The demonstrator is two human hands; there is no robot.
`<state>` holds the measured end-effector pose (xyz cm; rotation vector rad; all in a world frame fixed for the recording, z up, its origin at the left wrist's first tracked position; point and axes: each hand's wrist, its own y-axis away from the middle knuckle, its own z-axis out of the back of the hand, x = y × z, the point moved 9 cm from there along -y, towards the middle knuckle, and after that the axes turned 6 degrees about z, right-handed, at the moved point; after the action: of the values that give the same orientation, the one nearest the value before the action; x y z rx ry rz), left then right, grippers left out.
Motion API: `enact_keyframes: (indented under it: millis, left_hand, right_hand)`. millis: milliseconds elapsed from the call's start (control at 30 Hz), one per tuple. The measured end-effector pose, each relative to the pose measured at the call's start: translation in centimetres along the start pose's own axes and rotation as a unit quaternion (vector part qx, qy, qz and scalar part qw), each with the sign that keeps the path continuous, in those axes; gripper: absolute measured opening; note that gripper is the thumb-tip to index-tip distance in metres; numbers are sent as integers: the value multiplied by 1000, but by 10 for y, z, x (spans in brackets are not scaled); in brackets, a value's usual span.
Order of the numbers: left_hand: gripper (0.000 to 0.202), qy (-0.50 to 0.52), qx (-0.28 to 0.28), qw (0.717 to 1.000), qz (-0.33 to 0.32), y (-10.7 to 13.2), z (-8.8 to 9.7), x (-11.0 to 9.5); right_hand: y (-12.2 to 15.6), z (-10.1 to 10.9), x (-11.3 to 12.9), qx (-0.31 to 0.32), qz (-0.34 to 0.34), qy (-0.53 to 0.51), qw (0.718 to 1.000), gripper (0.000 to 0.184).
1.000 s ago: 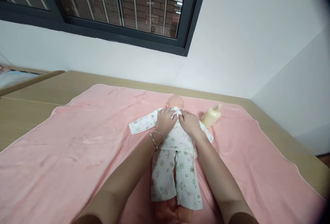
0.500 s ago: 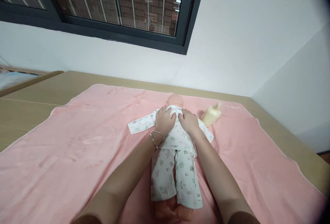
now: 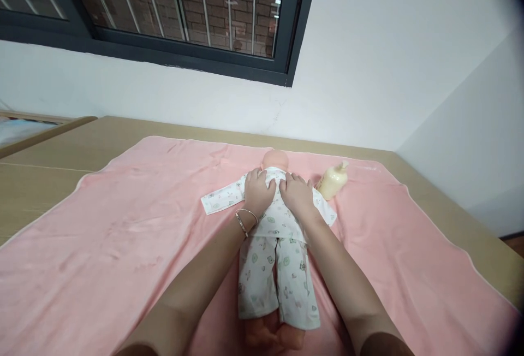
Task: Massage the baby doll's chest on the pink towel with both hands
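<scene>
A baby doll in white printed pyjamas lies with its head towards the wall and its feet towards me. My left hand rests open on the left side of its upper torso, and a thin bracelet circles that wrist. On the right side of the torso lies my right hand, fingers stretched out and flat. Both thumbs point inward, with a narrow strip of shirt between them. The doll's left-hand sleeve stretches out flat to the side. Close to the right-hand sleeve lies a cream pump bottle, tilted over.
A pink blanket spreads under the doll across a wooden surface. Behind it rise a white wall and a dark-framed window with bars. At the far left is a raised wooden edge.
The whole view has shifted slightly. My right hand has slid a little across the doll's upper torso; both hands stay on the doll.
</scene>
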<state>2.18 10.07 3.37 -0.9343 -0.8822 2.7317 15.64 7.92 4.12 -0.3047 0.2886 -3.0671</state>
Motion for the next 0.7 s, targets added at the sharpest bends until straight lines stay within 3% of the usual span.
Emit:
enact_keyframes:
  millis: [167, 300, 467, 700]
  left_hand:
    - [33, -2, 15, 1000, -10, 0, 0, -3]
    - [39, -25, 31, 999, 23, 0, -3, 1]
    - [44, -31, 47, 998, 18, -2, -10, 4]
    - [37, -42, 49, 998, -12, 0, -2, -7]
  right_hand:
    - [1, 1, 1, -4, -9, -5, 1000, 54]
    - [-8, -11, -8, 22, 11, -30, 999, 59]
    - [-16, -23, -17, 49, 29, -68, 996, 61]
    - [-8, -9, -4, 52, 34, -34, 997, 57]
